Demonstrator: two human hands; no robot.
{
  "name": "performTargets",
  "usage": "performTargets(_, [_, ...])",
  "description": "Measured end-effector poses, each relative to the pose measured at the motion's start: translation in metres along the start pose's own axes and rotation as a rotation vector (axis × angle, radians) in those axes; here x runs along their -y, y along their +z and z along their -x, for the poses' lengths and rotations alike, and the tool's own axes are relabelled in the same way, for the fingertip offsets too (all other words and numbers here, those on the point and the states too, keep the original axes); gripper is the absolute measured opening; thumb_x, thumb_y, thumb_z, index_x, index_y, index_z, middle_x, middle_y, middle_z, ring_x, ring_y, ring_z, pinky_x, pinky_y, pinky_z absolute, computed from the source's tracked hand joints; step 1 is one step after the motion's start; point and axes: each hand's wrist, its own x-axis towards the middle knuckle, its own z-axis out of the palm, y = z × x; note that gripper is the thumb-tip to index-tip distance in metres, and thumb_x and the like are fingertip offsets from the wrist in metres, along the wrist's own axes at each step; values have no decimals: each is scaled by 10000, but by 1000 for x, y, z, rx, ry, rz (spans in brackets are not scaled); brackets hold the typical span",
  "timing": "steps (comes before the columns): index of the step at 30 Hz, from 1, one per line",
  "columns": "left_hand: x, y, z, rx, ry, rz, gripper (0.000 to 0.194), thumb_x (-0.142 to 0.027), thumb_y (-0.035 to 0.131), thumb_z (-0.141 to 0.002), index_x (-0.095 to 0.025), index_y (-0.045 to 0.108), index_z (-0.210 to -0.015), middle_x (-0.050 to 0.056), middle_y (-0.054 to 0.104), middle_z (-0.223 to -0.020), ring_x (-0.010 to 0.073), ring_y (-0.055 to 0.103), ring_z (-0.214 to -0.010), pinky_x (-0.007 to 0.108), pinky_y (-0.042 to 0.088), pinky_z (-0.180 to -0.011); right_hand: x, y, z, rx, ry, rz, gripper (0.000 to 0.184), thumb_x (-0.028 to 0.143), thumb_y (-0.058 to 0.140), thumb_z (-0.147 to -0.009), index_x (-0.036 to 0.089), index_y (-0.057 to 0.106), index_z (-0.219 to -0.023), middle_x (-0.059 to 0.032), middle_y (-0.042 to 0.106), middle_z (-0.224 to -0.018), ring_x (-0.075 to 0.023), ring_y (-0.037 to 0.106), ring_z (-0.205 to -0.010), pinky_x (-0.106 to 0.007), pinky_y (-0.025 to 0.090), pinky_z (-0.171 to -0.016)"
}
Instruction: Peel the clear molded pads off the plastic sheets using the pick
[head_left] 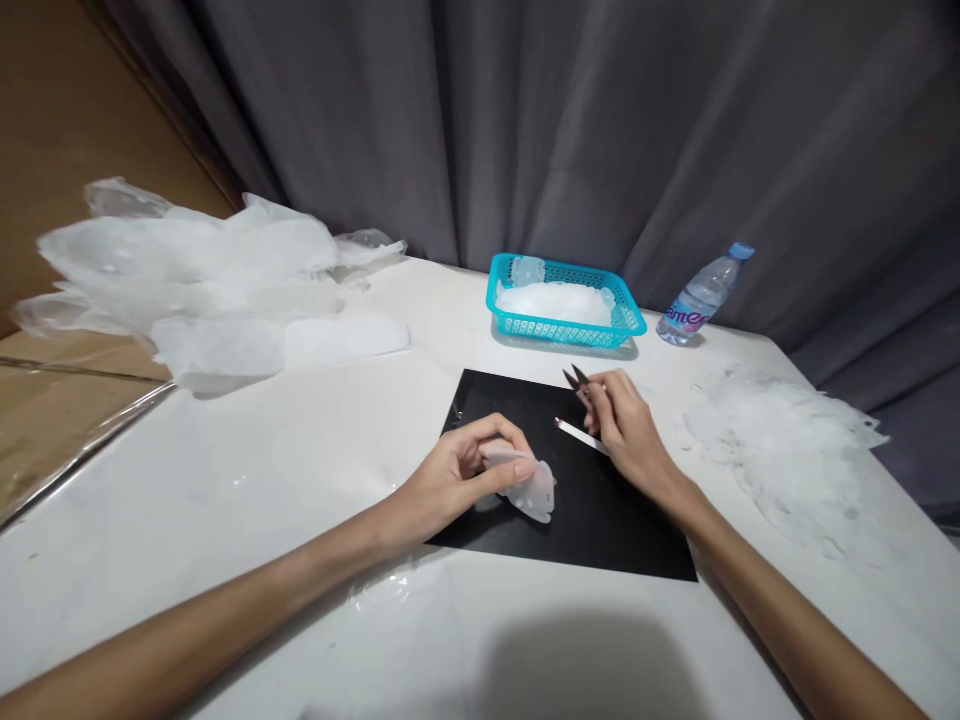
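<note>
My left hand (457,468) is closed, with thumb and fingers pinching a translucent whitish sheet piece (534,494) with a scalloped edge. It is held over a black mat (600,548). In my right hand (628,425), fingers curl around small snips (575,379), whose two dark blades point up and away with a gap between the tips. A thin white stick (579,435) with a dark, reddish tip extends from beneath this hand above the mat. Whether the hand also grips that stick, I cannot tell.
Behind the mat stands a turquoise basket (559,333) holding whitish pieces. A water bottle (696,300) is to its right. Translucent sheets (225,275) are heaped at the left, beside cardboard (75,372). Translucent scraps (795,450) lie at the right. A grey curtain (525,120) hangs behind the table.
</note>
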Motion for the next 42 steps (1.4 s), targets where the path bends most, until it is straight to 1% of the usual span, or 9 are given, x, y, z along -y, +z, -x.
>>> performTargets(2, [-1, 2, 1, 1, -10, 1, 214, -334, 727, -974, -171, 588, -980, 81, 801, -924, 200, 751, -825, 337, 549, -811, 20, 0, 23, 74, 149, -362, 323, 445, 403, -1104, 199, 597, -1023, 11, 552, -792, -115, 492, -598, -248, 442, -599])
performTargets(4, [-1, 3, 2, 5, -22, 0, 202, -330, 715, -985, -170, 592, -990, 72, 792, -926, 198, 749, -839, 332, 546, -814, 37, -1, 39, 127, 243, -559, 356, 517, 535, -1045, 185, 662, -1066, 16, 554, -773, -100, 468, -586, -224, 402, -534])
performTargets(7, [-3, 4, 4, 14, -9, 13, 178, -325, 684, -1008, -170, 597, -1000, 56, 773, -945, 182, 739, -860, 321, 536, -833, 52, -3, 48, 219, 245, -706, 382, 504, 685, -965, 183, 742, -1163, -26, 637, -879, -124, 563, -710, -231, 482, -609])
performTargets(10, [-6, 4, 4, 21, 24, 8, 151, -306, 655, -1027, -170, 597, -996, 37, 751, -922, 161, 724, -863, 298, 525, -838, 56, -2, 51, 250, 197, -765, 357, 442, 695, -979, 227, 764, -1255, -37, 666, -953, -140, 608, -813, -257, 535, -726])
performTargets(17, [-6, 4, 5, 43, 63, 30, 129, -270, 624, -1044, -180, 537, -1015, 50, 761, -932, 194, 755, -895, 345, 559, -873, 55, 7, 58, 224, 138, -674, 402, 402, 597, -1051, 288, 667, -1431, -10, 610, -831, -129, 574, -752, -238, 487, -668])
performTargets(25, [-3, 4, 3, 13, 173, 61, 93, -184, 642, -1032, -171, 550, -1022, 19, 750, -901, 142, 749, -852, 247, 560, -792, 58, 4, 59, 226, 97, -570, 388, 385, 557, -1071, 287, 667, -1430, -9, 596, -801, -136, 563, -726, -238, 450, -606])
performTargets(30, [-5, 5, 5, 34, 186, 102, 65, -146, 628, -1037, -166, 567, -1028, 17, 768, -903, 128, 761, -879, 216, 557, -796, 59, 2, 59, 223, 32, -549, 363, 350, 555, -1075, 268, 694, -1401, 2, 596, -755, -133, 561, -714, -257, 479, -664])
performTargets(35, [-4, 4, 6, 42, 186, 109, 52, -141, 618, -1043, -171, 580, -1026, 2, 769, -879, 105, 752, -855, 193, 542, -774, 61, -1, 59, 207, -29, -494, 346, 316, 540, -1079, 246, 718, -1368, -1, 599, -738, -134, 558, -688, -262, 468, -629])
performTargets(42, [-8, 5, 8, -104, 272, -57, 62, -150, 730, -963, -184, 680, -952, -23, 693, -898, 90, 705, -844, 182, 543, -797, 65, -7, 62, 152, -157, -352, 409, 242, 535, -1069, 234, 628, -1467, -13, 581, -785, -156, 564, -727, -273, 485, -622])
